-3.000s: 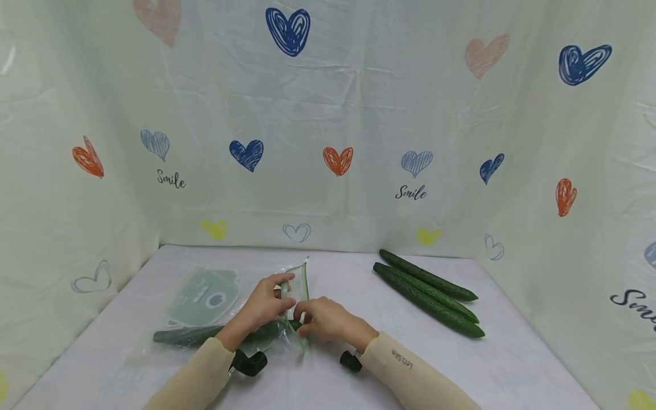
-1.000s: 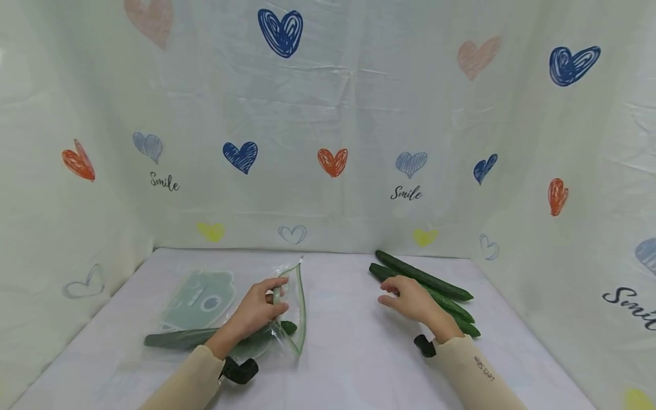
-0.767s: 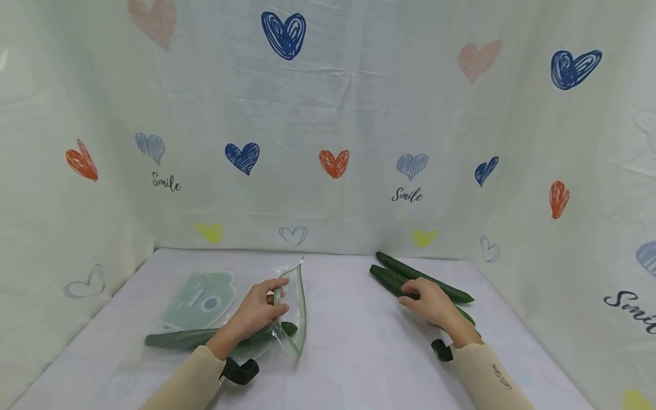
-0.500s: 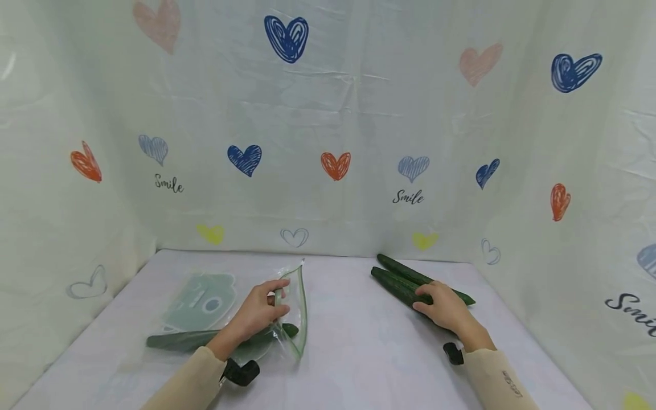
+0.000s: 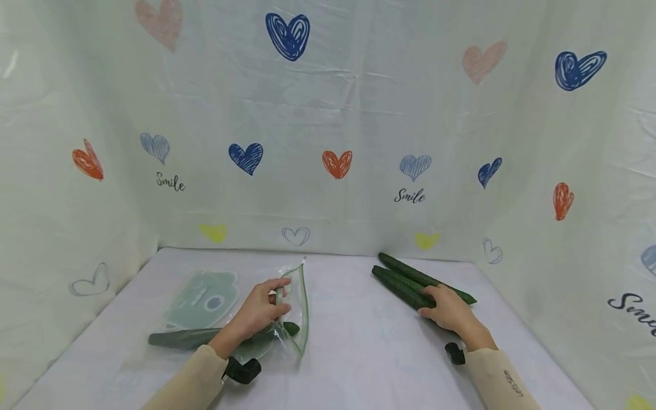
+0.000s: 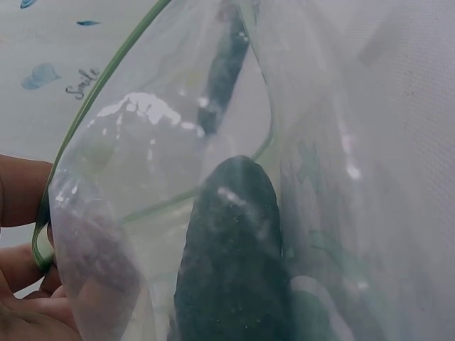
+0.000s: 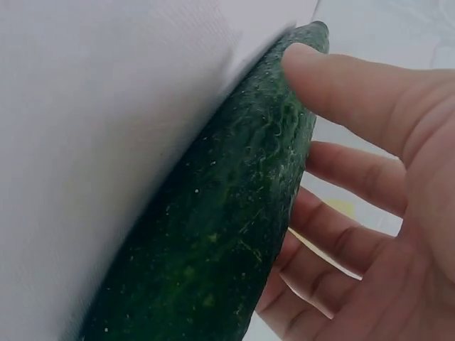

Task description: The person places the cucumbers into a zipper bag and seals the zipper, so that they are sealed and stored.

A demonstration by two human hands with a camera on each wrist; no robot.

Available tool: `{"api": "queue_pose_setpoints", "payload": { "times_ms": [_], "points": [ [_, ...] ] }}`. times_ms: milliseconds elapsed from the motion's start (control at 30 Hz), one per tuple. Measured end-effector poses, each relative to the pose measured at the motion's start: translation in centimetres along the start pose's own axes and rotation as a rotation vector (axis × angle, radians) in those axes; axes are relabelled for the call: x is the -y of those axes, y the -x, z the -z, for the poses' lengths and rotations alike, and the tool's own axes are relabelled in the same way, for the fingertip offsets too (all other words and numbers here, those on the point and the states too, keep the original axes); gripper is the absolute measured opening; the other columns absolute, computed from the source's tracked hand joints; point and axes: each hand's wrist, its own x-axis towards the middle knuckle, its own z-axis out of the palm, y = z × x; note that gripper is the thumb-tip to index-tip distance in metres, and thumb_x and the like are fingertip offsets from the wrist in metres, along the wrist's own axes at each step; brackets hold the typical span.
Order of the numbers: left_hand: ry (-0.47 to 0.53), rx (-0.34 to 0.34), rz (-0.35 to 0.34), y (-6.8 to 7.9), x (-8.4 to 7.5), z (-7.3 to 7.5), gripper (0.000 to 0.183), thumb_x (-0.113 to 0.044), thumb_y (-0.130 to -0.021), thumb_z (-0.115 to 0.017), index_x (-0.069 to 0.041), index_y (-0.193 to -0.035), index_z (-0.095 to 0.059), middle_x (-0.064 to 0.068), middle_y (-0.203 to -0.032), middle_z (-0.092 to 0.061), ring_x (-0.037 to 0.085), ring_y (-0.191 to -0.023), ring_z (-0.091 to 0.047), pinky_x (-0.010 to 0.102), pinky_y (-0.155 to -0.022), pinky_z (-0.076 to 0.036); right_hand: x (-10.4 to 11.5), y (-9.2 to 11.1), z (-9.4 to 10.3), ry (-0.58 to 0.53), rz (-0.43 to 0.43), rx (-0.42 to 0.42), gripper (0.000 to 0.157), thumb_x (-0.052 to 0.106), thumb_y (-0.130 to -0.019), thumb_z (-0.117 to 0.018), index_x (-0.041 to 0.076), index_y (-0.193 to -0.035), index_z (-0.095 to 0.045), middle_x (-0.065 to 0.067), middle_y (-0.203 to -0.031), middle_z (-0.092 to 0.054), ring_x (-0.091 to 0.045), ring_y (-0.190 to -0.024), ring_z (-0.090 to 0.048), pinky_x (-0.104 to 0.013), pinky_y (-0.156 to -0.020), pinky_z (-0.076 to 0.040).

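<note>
1. I see the bagged cucumber [image 5: 187, 339] lengthwise in the bag [image 5: 296, 302], its tip near the mouth
2. The left hand [image 5: 258, 307] pinches the bag's mouth edge
3. Well right of the bag, the right hand [image 5: 450, 312], the nearer one, holds the front cucumber [image 5: 398, 288]; I read its long axis as slanting away, far end toward the bag
4. Beyond, right of the bag, the rear cucumber [image 5: 422, 276]
</note>
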Motion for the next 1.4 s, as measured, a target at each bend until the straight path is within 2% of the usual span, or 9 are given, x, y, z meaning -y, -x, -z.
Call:
{"api": "queue_pose_setpoints", "payload": {
  "times_ms": [167, 300, 400, 467, 633, 967, 1067, 1267, 1400],
  "points": [
    [-0.008, 0.005, 0.012, 0.0, 0.3, 0.0, 0.059, 0.006, -0.082, -0.065, 0.002, -0.138, -0.046, 0.019, -0.096, -0.05, 0.011, -0.056, -0.041, 0.025, -0.049, -0.039, 0.2, 0.0, -0.2, 0.021, -0.022, 0.018, 0.051, 0.025, -0.079, -0.078, 0.007, -0.123, -0.061, -0.009, -0.102, -0.057, -0.029, -0.094, -0.057, -0.049, -0.074, -0.048],
    [-0.006, 0.014, -0.008, 0.0, 0.3, 0.1, 0.059, 0.005, -0.083, -0.066, 0.004, -0.138, -0.045, 0.014, -0.095, -0.049, 0.01, -0.055, -0.04, 0.025, -0.048, -0.039, 0.2, 0.0, -0.5, 0.041, -0.012, -0.003, 0.05, 0.021, -0.078, -0.079, 0.006, -0.122, -0.062, -0.011, -0.105, -0.058, -0.033, -0.098, -0.057, -0.051, -0.076, -0.048],
    [-0.015, 0.018, -0.013, 0.5, -0.9, 0.1, 0.058, 0.006, -0.083, -0.064, 0.007, -0.138, -0.044, 0.011, -0.093, -0.049, 0.01, -0.055, -0.039, 0.024, -0.048, -0.038, 0.3, 0.0, -0.7, 0.044, 0.012, -0.018, 0.047, 0.02, -0.078, -0.078, 0.004, -0.12, -0.063, -0.014, -0.107, -0.058, -0.037, -0.103, -0.056, -0.053, -0.081, -0.046],
    [-0.022, 0.01, -0.007, 0.5, -0.9, 0.0, 0.058, 0.007, -0.083, -0.064, 0.008, -0.138, -0.044, 0.009, -0.093, -0.048, 0.01, -0.055, -0.039, 0.024, -0.049, -0.038, 0.4, 0.0, -0.7, 0.039, 0.029, -0.02, 0.046, 0.019, -0.079, -0.077, 0.003, -0.12, -0.063, -0.013, -0.107, -0.058, -0.037, -0.103, -0.056, -0.053, -0.083, -0.046],
    [-0.019, -0.019, 0.012, -0.1, 0.2, -0.1, 0.06, 0.006, -0.082, -0.067, 0.004, -0.138, -0.046, 0.009, -0.095, -0.049, 0.011, -0.055, -0.04, 0.024, -0.048, -0.038, 1.6, 0.0, -0.9, -0.014, 0.074, -0.026, 0.04, 0.016, -0.081, -0.075, 0.002, -0.117, -0.065, -0.008, -0.101, -0.059, -0.027, -0.095, -0.058, -0.047, -0.081, -0.047],
    [-0.014, -0.028, 0.022, -0.3, 0.3, -0.2, 0.059, 0.006, -0.082, -0.067, 0.003, -0.137, -0.047, 0.012, -0.096, -0.05, 0.012, -0.056, -0.041, 0.024, -0.048, -0.038, 4.8, 0.1, -1.6, -0.091, 0.192, -0.001, 0.032, 0.012, -0.083, -0.074, 0.008, -0.114, -0.066, 0.001, -0.093, -0.057, -0.014, -0.084, -0.052, -0.038, -0.073, -0.045],
    [-0.017, -0.022, 0.016, -0.4, 0.4, -0.2, 0.06, 0.006, -0.082, -0.067, 0.004, -0.138, -0.046, 0.014, -0.098, -0.05, 0.012, -0.056, -0.04, 0.024, -0.048, -0.038, 5.0, 0.2, -1.5, -0.103, 0.188, 0.014, 0.034, 0.014, -0.083, -0.074, 0.01, -0.116, -0.065, 0.002, -0.095, -0.057, -0.015, -0.086, -0.053, -0.038, -0.073, -0.045],
    [-0.011, 0.005, -0.002, -0.1, 0.1, 0.0, 0.059, 0.005, -0.082, -0.066, 0.004, -0.138, -0.046, 0.017, -0.099, -0.05, 0.011, -0.056, -0.041, 0.025, -0.048, -0.039, 4.3, 0.4, -1.0, -0.157, 0.113, 0.097, 0.044, 0.014, -0.078, -0.078, 0.01, -0.119, -0.063, -0.003, -0.099, -0.058, -0.019, -0.089, -0.054, -0.04, -0.075, -0.045],
    [-0.003, 0.005, 0.007, 0.0, -0.1, 0.0, 0.058, 0.005, -0.083, -0.066, 0.002, -0.137, -0.047, 0.018, -0.099, -0.05, 0.011, -0.056, -0.042, 0.025, -0.048, -0.039, 3.7, 0.3, -1.0, -0.162, 0.116, 0.108, 0.042, 0.013, -0.078, -0.078, 0.01, -0.117, -0.063, -0.003, -0.098, -0.059, -0.018, -0.088, -0.053, -0.041, -0.076, -0.045]
  ]
}}
